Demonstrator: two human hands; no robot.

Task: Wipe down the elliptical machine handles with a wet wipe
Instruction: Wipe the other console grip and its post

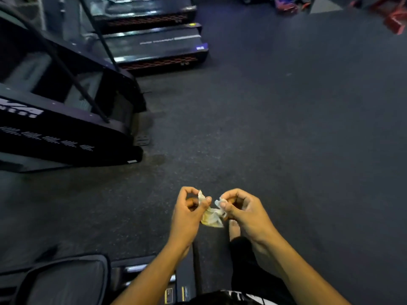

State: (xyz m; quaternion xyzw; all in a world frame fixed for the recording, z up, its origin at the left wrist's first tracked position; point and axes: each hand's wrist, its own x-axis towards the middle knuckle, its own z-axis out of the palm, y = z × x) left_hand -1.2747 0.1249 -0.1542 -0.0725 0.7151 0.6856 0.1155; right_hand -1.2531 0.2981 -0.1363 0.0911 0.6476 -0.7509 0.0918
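Observation:
A crumpled, yellow-stained white wet wipe (211,216) hangs between both my hands at lower centre, above the dark gym floor. My left hand (189,213) pinches its left end between thumb and fingers. My right hand (240,209) pinches its right end. A black elliptical pedal (66,280) and part of the machine's rail (182,287) show at the bottom left, below my left forearm. No elliptical handle is in view.
A large black stair-climber machine (66,119) stands at the left. Two treadmill ends (163,49) sit beyond it at the top. My bare foot (234,230) rests on the dark rubber floor (286,128). Red equipment (394,18) lies at the top right.

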